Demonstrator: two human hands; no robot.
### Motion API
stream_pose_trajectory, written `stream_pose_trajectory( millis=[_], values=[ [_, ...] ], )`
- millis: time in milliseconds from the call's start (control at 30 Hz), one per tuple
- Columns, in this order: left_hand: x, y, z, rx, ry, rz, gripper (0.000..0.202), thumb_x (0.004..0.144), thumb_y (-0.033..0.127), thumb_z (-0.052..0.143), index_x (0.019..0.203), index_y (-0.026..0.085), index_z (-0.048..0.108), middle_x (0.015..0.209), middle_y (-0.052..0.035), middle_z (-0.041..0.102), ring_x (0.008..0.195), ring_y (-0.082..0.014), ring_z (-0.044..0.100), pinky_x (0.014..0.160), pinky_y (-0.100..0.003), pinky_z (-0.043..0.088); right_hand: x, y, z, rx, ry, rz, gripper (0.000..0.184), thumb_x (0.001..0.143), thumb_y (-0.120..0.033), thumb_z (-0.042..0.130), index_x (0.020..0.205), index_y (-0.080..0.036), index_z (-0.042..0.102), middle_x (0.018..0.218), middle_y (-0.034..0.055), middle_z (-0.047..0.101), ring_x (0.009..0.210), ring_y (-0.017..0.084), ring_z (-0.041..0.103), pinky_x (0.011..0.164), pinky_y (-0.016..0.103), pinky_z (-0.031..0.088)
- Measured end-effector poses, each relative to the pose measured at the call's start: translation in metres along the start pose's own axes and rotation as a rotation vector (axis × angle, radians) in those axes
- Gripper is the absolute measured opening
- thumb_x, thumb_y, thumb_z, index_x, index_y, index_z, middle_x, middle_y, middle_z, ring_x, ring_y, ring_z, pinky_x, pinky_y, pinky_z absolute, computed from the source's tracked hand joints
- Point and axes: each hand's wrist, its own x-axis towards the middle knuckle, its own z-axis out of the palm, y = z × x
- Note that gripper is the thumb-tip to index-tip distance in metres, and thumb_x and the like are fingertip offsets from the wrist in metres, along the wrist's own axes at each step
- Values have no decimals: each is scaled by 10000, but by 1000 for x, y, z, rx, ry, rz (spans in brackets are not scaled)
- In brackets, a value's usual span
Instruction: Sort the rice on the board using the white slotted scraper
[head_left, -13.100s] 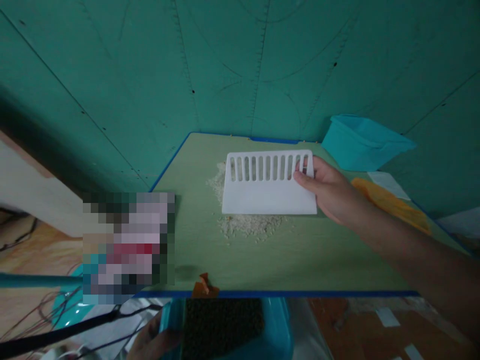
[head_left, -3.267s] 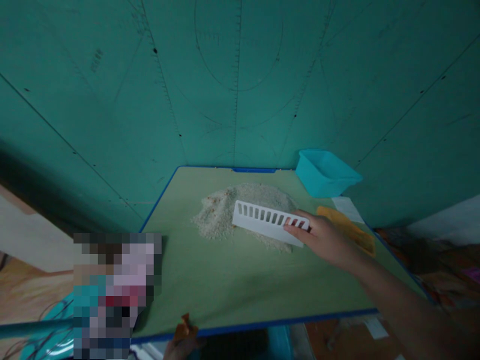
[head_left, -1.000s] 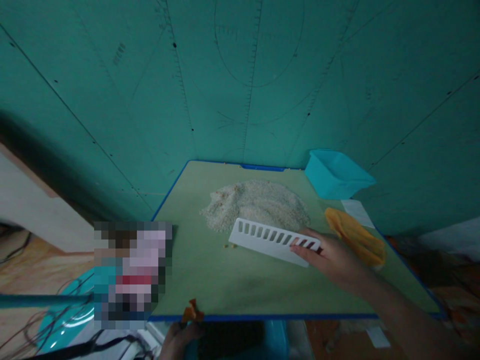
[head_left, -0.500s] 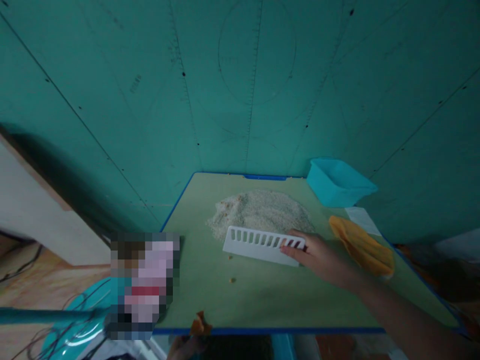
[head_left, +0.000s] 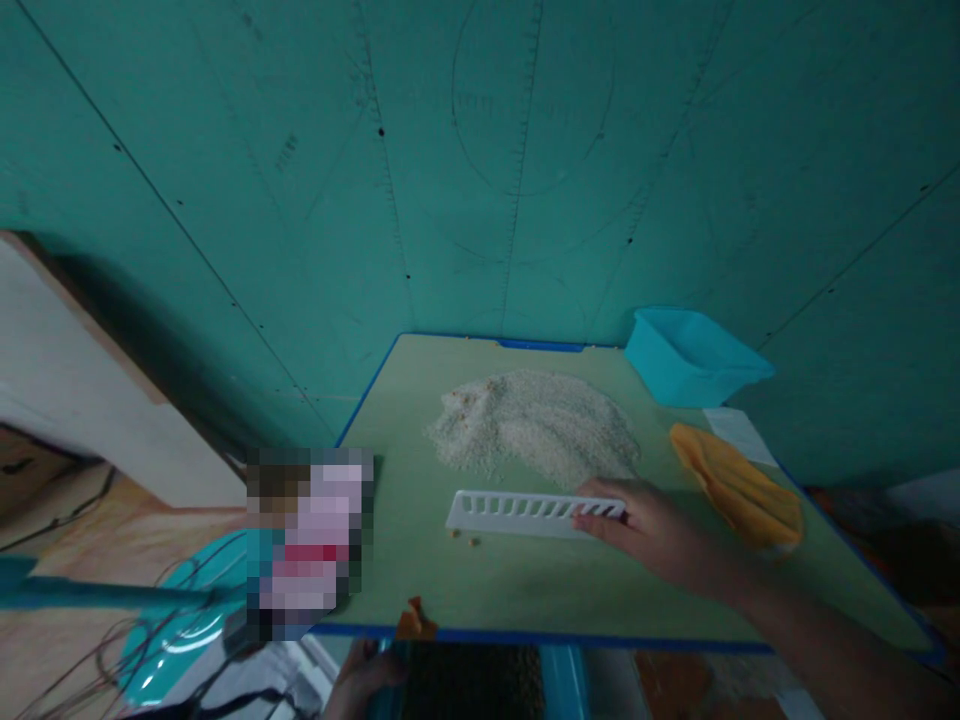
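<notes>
My right hand [head_left: 626, 520] grips the right end of a white slotted plastic strip [head_left: 517, 513], fingers closed over its slots. The strip stands on the green-topped table, just in front of a spread pile of whitish grain [head_left: 540, 420]. Yellowish-brown bits are mixed into the pile's left side. Two small bits [head_left: 472, 541] lie before the strip's left end. Below the table's front edge, my left hand [head_left: 364, 680] is closed at the rim of a blue bin [head_left: 566, 680] with dark granular contents; its grasp is partly hidden. A torn brown scrap [head_left: 416, 620] lies above that hand at the edge.
A turquoise tub [head_left: 694, 365] stands at the back right, near a white sheet [head_left: 739, 435] and an orange cloth [head_left: 739, 490]. A pixelated object [head_left: 315, 540] borders the table's left side. Cables and a turquoise round base [head_left: 180, 620] are at lower left. A green wall rises behind.
My right hand has drawn the strip toward me, away from the pile, and tilted it flatter. The whole view has shifted slightly. More of my left hand and the bin shows.
</notes>
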Motion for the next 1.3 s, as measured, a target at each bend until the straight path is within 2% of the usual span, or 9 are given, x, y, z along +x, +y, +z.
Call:
stream_pose_trajectory(
  millis=[100,433,567,667,900,1100,1300],
  values=[
    [3,2,3,28,1,15,291,441,-3,735,386,204,537,346,60,556,370,-136,482,450,-289,413,-3,-3,1,-23,-31,-27,259,888,-401,481,788,-211,628,677,-8,622,629,147,562,553,237,374],
    [3,8,1,58,27,49,257,416,-43,697,377,185,586,336,34,552,368,-149,472,463,-301,403,3,-10,4,-58,-25,-141,201,889,-318,494,815,-203,641,775,27,658,710,158,590,633,251,417],
    [1,10,-3,60,44,65,271,387,-66,686,370,191,599,325,45,554,363,-142,451,448,-290,386,16,-13,8,-22,-8,-221,172,875,-301,523,882,-199,662,846,40,678,800,171,612,701,263,441],
    [-1,11,-3,58,52,74,265,392,-63,668,373,193,601,310,53,536,354,-142,446,435,-286,381,32,-16,12,59,-70,-272,198,875,-307,530,977,-206,667,896,32,707,822,167,633,708,260,455],
    [-10,7,1,45,71,64,221,377,-35,623,421,181,623,347,53,571,364,-128,457,418,-256,373,62,-21,22,156,-177,-477,161,861,-265,567,918,-189,697,928,49,720,881,155,642,805,285,462],
    [-26,4,11,-26,61,12,182,400,77,660,552,177,669,449,32,615,453,-198,567,483,-310,440,59,-12,17,187,-243,-458,162,858,-259,560,904,-186,698,902,49,711,873,151,643,799,285,471],
    [-39,13,30,-47,0,-26,180,458,102,663,622,174,687,510,12,664,516,-221,627,554,-324,477,45,-3,0,177,-286,-394,173,847,-299,558,881,-206,700,905,47,711,888,165,646,817,312,468]
  ],
)
